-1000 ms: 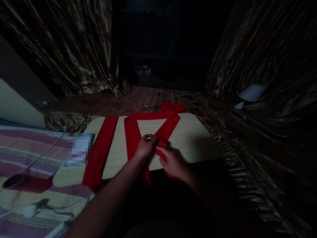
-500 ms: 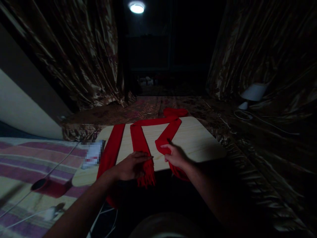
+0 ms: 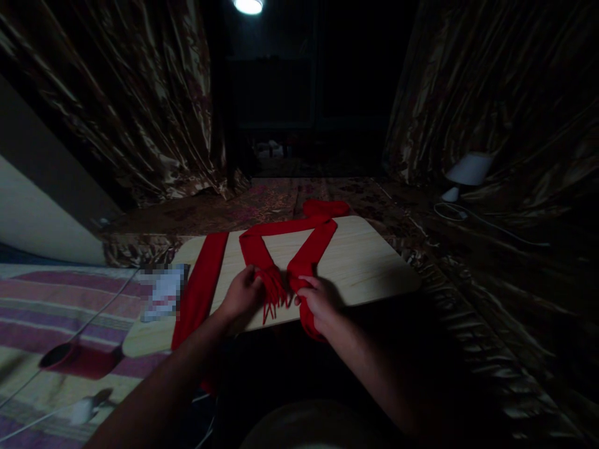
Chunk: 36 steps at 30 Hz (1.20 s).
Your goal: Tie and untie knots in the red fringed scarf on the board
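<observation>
A long red scarf (image 3: 318,240) lies in bends across a pale wooden board (image 3: 369,262), with one strip running down the board's left side. My left hand (image 3: 244,290) is closed on the scarf's fringed end, whose tassels (image 3: 275,290) hang loose over the board near its front edge. Closed around another stretch of the scarf, just to the right, is my right hand (image 3: 316,299); below it the cloth drops over the edge. A bunched part of the scarf (image 3: 326,207) rests beyond the board's far edge.
At left a striped cloth (image 3: 37,315) bears a dark red cup-like object (image 3: 87,362), a white plug (image 3: 83,410) and cables. A blurred-out packet (image 3: 166,293) lies on the board's left. Patterned curtains (image 3: 173,112) hang behind; a white lamp (image 3: 470,169) stands at far right.
My left hand has gripped the fringed end and drawn it up onto the board. My right hand has closed on the scarf's bend. The view has shifted slightly.
</observation>
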{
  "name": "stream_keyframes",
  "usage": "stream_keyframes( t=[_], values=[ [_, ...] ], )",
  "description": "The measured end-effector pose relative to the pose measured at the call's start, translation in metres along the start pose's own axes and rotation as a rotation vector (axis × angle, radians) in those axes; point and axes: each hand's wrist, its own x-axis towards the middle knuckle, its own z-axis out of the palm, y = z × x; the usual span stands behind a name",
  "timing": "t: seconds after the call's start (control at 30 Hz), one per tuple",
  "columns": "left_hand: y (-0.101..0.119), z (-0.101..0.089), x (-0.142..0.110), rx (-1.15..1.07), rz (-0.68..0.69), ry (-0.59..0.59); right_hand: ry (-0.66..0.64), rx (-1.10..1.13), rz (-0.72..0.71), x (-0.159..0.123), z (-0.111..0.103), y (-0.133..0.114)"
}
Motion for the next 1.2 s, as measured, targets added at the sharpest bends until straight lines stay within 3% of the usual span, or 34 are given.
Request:
stream_keyframes(
  t=[0.1, 0.27, 0.3, 0.37, 0.43, 0.5, 0.63, 0.8, 0.97, 1.13, 1.2],
  values=[
    [0.027, 0.009, 0.031, -0.282, -0.109, 0.166, -0.039, 0.023, 0.026, -0.006, 0.014, 0.007],
    [0.075, 0.039, 0.075, -0.234, 0.046, 0.117, -0.112, -0.160, -0.009, -0.003, 0.041, 0.017],
    [0.080, 0.046, 0.079, -0.187, 0.080, 0.074, -0.111, -0.213, -0.044, 0.000, 0.045, 0.018],
    [0.085, 0.056, 0.082, -0.088, 0.144, -0.165, -0.107, -0.281, -0.102, 0.004, 0.051, 0.018],
    [0.081, 0.059, 0.081, -0.006, 0.183, -0.410, -0.125, -0.269, -0.098, 0.007, 0.053, 0.017],
    [0.068, 0.052, 0.078, 0.036, 0.177, -0.486, -0.168, -0.180, -0.035, 0.006, 0.054, 0.015],
    [0.028, 0.028, 0.075, 0.093, 0.119, -0.365, -0.204, -0.042, 0.050, 0.000, 0.054, 0.013],
    [-0.015, 0.009, 0.066, 0.369, 0.190, -0.361, -0.128, -0.263, -0.091, 0.003, 0.055, 0.014],
    [-0.021, 0.003, 0.071, 0.662, 0.284, -0.277, -0.135, -0.382, -0.149, 0.013, 0.051, 0.016],
    [-0.025, 0.006, 0.107, 0.766, 0.392, -0.196, -0.161, -0.296, -0.009, 0.004, 0.049, 0.006],
    [-0.035, 0.008, 0.121, 0.825, 0.329, -0.203, -0.164, -0.285, 0.035, 0.001, 0.048, 0.002]
  ],
)
